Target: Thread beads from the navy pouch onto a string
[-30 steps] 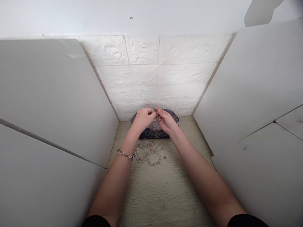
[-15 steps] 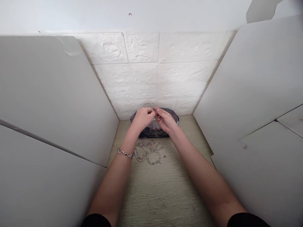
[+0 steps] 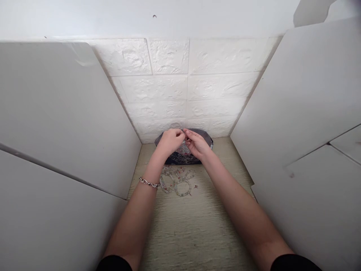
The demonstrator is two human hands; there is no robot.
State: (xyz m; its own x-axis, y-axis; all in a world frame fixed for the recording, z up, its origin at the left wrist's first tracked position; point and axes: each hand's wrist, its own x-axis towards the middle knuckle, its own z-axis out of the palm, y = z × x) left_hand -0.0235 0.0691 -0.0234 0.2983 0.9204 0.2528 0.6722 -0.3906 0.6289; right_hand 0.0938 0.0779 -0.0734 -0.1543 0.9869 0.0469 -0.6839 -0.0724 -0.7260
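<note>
My left hand [image 3: 171, 140] and my right hand [image 3: 196, 143] meet fingertip to fingertip above a dark bag [image 3: 183, 159]. Both are closed in a pinch; whatever sits between the fingers is too small to make out. Clear and reddish beads [image 3: 184, 149] show in the bag's mouth between the hands. On the surface just in front of the bag lie several beaded bracelets [image 3: 183, 189] in pale green, white and pink. To their right is a tiny reddish piece [image 3: 196, 186] whose kind I cannot tell.
The pale greenish wooden surface [image 3: 191, 233] runs between a grey-white panel [image 3: 70, 113] on the left and another panel [image 3: 296, 101] on the right. A white brick-patterned wall [image 3: 169, 88] stands right behind the bag. A silver chain bracelet [image 3: 149, 183] circles my left wrist.
Hardly anything differs: both hands hold their pinch over the bag, with only a very slight shift of the fingertips. The bracelets lie where they were.
</note>
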